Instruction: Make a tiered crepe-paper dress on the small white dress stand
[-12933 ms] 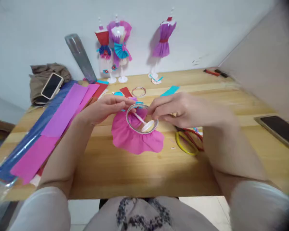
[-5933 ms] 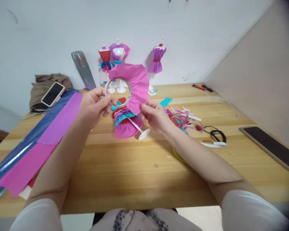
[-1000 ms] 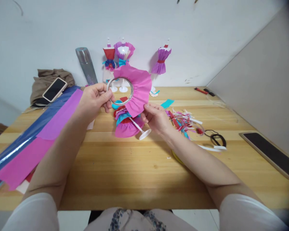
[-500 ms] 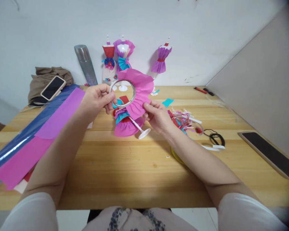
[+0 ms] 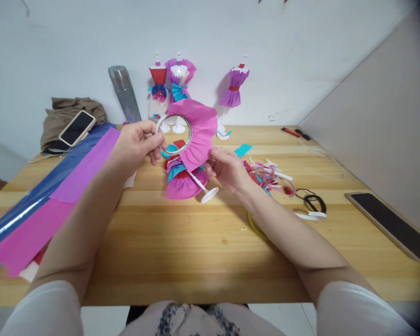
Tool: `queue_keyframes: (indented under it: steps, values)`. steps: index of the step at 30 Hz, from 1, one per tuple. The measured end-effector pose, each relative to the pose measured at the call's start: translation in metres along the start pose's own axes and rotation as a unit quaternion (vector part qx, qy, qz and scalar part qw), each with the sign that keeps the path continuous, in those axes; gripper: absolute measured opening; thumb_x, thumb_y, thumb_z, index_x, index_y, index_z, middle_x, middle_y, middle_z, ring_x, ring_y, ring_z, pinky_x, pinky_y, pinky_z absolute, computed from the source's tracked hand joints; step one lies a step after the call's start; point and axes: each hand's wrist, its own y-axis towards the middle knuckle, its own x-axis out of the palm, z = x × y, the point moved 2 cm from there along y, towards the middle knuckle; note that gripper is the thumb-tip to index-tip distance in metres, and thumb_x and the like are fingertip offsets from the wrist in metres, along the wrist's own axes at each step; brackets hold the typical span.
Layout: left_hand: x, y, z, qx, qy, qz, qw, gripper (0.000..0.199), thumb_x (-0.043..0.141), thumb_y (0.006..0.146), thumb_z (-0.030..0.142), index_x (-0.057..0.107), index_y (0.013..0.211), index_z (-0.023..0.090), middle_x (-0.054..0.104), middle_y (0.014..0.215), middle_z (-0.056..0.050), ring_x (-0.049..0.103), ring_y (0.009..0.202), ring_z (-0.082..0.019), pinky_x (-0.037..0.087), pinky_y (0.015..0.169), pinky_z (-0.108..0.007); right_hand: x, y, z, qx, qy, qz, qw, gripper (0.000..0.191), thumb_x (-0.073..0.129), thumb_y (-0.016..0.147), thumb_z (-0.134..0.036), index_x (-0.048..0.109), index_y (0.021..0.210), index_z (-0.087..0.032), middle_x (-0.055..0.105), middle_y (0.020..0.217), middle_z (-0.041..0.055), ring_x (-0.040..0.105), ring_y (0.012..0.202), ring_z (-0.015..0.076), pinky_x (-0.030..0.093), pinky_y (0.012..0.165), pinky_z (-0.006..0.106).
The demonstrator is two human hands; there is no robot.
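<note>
My left hand [image 5: 140, 142] pinches the left side of a roll of tape [image 5: 174, 152], held up above the table. A ruffled pink crepe paper strip [image 5: 203, 128] fans out from the roll's right side in pleats. At the strip's lower right edge, my right hand [image 5: 229, 169] has its thumb and fingers closed on the paper. Behind and below the roll, a small dress form with a pink, blue and red paper dress [image 5: 185, 186] lies on its side, its white stand [image 5: 209, 194] pointing toward me. The raised strip hides part of it.
Dressed mini forms [image 5: 234, 88] stand along the wall beside a grey bottle [image 5: 125, 93]. Left are a phone [image 5: 77, 128] on brown cloth and pink paper sheets [image 5: 38, 233] on a blue roll. Paper scraps [image 5: 266, 175], a black band [image 5: 315, 204] and a tablet-like device [image 5: 388, 224] lie right.
The tape roll and pink crepe paper have shifted slightly left with my left hand. My right hand stays at the paper's lower right edge, its fingers slightly shifted.
</note>
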Motion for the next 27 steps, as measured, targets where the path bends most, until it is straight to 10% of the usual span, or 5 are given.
queue_keyframes:
  steps: [27]
  values:
    - [-0.004, -0.002, 0.004, -0.010, 0.029, -0.065, 0.997, 0.019, 0.064, 0.086, 0.028, 0.062, 0.070, 0.017, 0.054, 0.048, 0.002, 0.045, 0.038, -0.007, 0.034, 0.038, -0.018, 0.000, 0.001, -0.005, 0.014, -0.002, 0.006, 1.000, 0.029, 0.084, 0.069, -0.029, 0.058, 0.066, -0.017, 0.048, 0.051, -0.0057, 0.036, 0.044, 0.0047, 0.024, 0.042, 0.019]
